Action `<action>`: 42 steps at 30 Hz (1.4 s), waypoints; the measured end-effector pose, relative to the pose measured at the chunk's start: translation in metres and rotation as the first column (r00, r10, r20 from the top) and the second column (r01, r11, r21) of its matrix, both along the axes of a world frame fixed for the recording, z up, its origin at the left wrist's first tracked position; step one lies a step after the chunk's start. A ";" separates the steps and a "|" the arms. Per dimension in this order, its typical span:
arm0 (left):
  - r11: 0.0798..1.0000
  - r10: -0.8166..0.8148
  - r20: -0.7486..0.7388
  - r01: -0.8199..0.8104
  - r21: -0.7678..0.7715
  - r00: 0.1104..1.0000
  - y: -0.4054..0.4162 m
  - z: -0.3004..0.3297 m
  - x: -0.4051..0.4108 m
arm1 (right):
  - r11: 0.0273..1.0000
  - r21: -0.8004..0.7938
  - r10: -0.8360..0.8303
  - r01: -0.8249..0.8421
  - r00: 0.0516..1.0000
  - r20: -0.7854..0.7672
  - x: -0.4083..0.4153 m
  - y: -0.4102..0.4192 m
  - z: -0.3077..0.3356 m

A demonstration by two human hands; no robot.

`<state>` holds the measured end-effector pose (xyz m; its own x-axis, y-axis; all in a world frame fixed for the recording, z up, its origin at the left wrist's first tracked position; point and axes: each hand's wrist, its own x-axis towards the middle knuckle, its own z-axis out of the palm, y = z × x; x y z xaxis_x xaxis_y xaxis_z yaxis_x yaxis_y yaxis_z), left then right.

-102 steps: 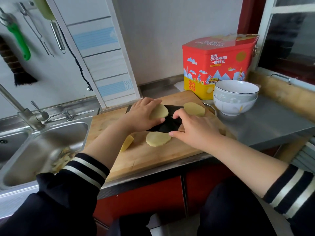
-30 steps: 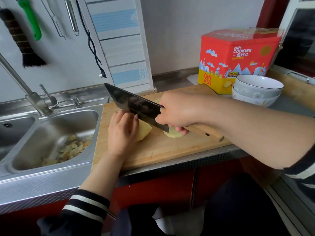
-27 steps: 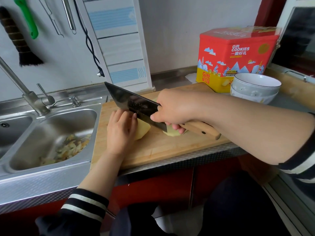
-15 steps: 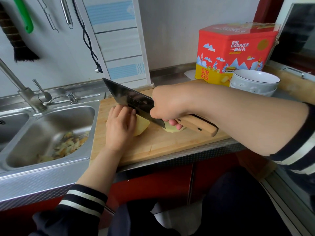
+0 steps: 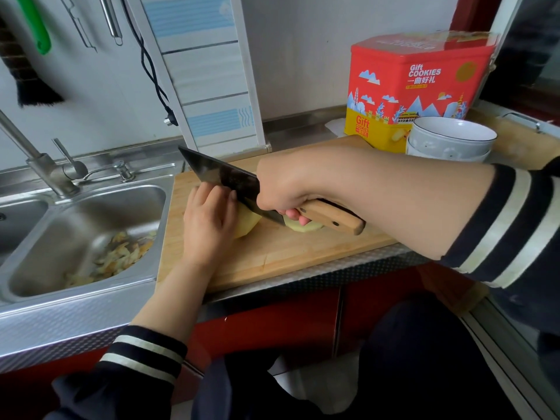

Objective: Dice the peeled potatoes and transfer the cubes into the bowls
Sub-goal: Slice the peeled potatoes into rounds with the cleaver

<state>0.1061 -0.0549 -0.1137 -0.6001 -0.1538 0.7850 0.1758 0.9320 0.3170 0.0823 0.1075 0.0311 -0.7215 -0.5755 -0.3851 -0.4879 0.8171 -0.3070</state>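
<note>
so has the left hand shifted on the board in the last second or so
No. The left hand holds the potato piece at the same spot on the cutting board, near its sink-side end; only the camera moved.

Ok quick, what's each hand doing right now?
Left hand: fingers curled over the potato piece, holding it down on the cutting board.
Right hand: gripping the cleaver by its wooden handle.
</note>
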 end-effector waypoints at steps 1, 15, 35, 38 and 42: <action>1.000 0.004 0.003 -0.005 0.009 1.000 0.000 0.000 0.000 | 1.000 0.010 0.011 -0.011 1.000 -0.011 -0.001 -0.001 -0.002; 1.000 0.005 -0.027 -0.004 0.006 1.000 -0.001 -0.002 -0.003 | 0.995 0.062 -0.090 0.083 0.988 0.123 -0.014 -0.016 -0.050; 1.000 0.028 -0.041 -0.029 -0.011 0.999 0.000 0.000 0.010 | 0.939 -0.300 -0.152 0.169 0.985 0.080 -0.019 0.024 -0.019; 0.999 0.035 -0.040 -0.035 0.002 0.999 0.000 0.001 0.012 | 0.928 -0.333 -0.149 0.168 0.986 0.081 -0.015 0.026 -0.006; 0.999 0.035 -0.039 -0.035 -0.011 0.999 -0.001 0.001 0.013 | 0.924 -0.356 -0.117 0.140 0.989 0.085 -0.008 0.027 0.008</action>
